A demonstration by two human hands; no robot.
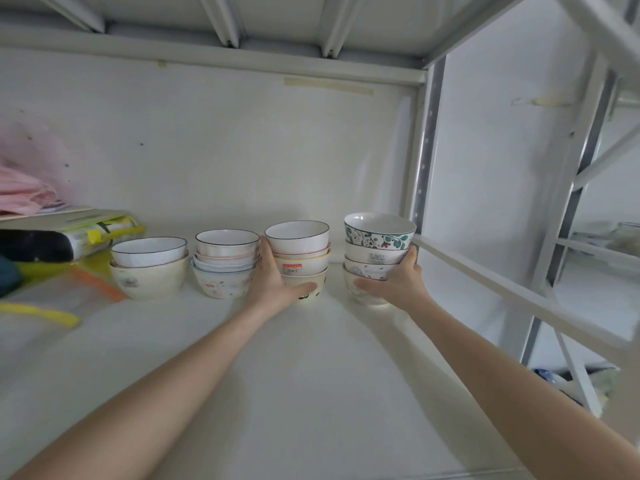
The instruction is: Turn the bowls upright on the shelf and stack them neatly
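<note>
A white wall [242,143] marked with tape strips [328,86] is seen behind white metal racking [427,140]; soft, even light is cast throughout.

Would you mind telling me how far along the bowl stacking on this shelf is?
Nearly finished, it seems. Done: every bowl visible sits upright, in four stacks along the shelf. In hand: the left hand grips the third stack, and the right hand grips the rightmost stack topped by the leaf-patterned bowl. Left: perhaps squaring up the slightly uneven second stack.
</note>
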